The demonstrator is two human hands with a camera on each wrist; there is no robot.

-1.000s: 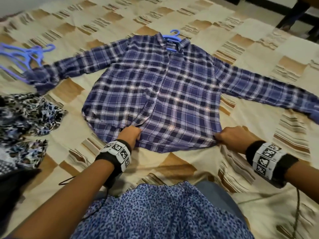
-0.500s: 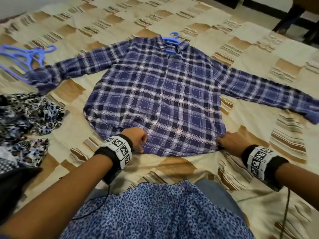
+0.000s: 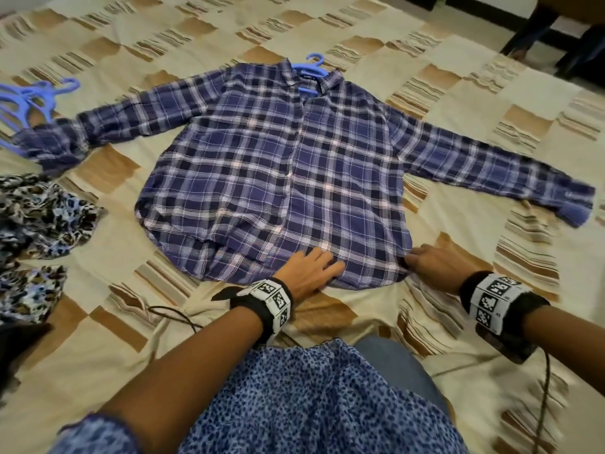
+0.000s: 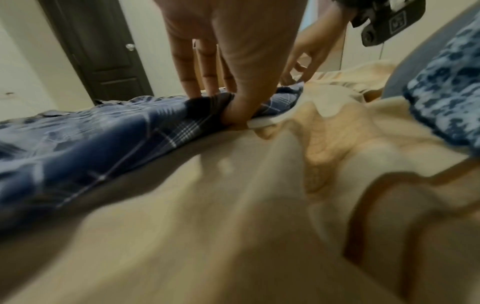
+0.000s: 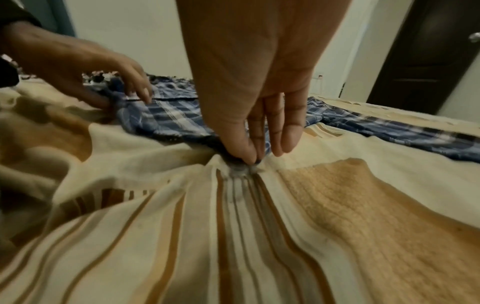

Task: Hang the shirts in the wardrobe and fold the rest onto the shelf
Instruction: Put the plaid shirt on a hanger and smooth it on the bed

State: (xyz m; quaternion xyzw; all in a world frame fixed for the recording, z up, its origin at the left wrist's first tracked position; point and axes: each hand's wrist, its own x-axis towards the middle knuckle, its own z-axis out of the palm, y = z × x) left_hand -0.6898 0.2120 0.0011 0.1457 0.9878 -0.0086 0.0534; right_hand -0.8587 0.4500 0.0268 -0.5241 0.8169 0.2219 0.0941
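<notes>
Both hands are at the bottom edge of the plaid shirt [image 3: 278, 172]. Left hand [image 3: 307, 273] lies on the hem with fingers spread flat. Right hand [image 3: 435, 263] pinches the hem corner between thumb and finger. That shirt lies spread out on the bed [image 3: 98, 355], with a blue hanger [image 3: 311, 68] in its collar. More blue hangers [image 3: 29, 103] and a spotted cloth [image 3: 39, 217] lie to the left.

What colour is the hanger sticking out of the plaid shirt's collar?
Light blue hanger, poking out of the shirt collar; clearest in the head view.
</notes>
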